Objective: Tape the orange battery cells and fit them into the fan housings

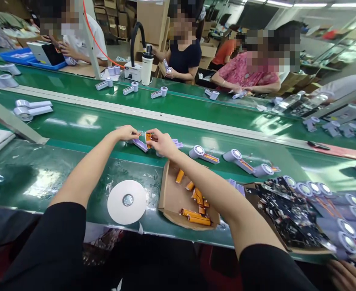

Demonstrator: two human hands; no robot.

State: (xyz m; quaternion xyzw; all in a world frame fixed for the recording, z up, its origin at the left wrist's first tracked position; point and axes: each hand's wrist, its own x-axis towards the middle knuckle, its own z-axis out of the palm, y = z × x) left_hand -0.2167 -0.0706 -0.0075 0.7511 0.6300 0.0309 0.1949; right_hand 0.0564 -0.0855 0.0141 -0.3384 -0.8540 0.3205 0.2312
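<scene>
My left hand [127, 132] is closed in a pinch above the green belt, its fingertips on something small that I cannot make out. Close beside it, my right hand [162, 142] grips an orange-wrapped battery [149, 140] with a pale edge facing the left hand. Under the fingers lies the open lilac handle [141, 145] of a handheld fan, its round head partly hidden by my hands. To the right, another lilac fan [198, 152] rests on the belt, with orange showing inside its handle.
Nearer me are a cardboard tray [169, 198] of orange batteries and a white tape roll [117, 202]. A box of dark wired parts [290, 214] and many fan bodies [347, 220] crowd the right. Several people sit across the belt; a co-worker's hand [347, 275] shows lower right.
</scene>
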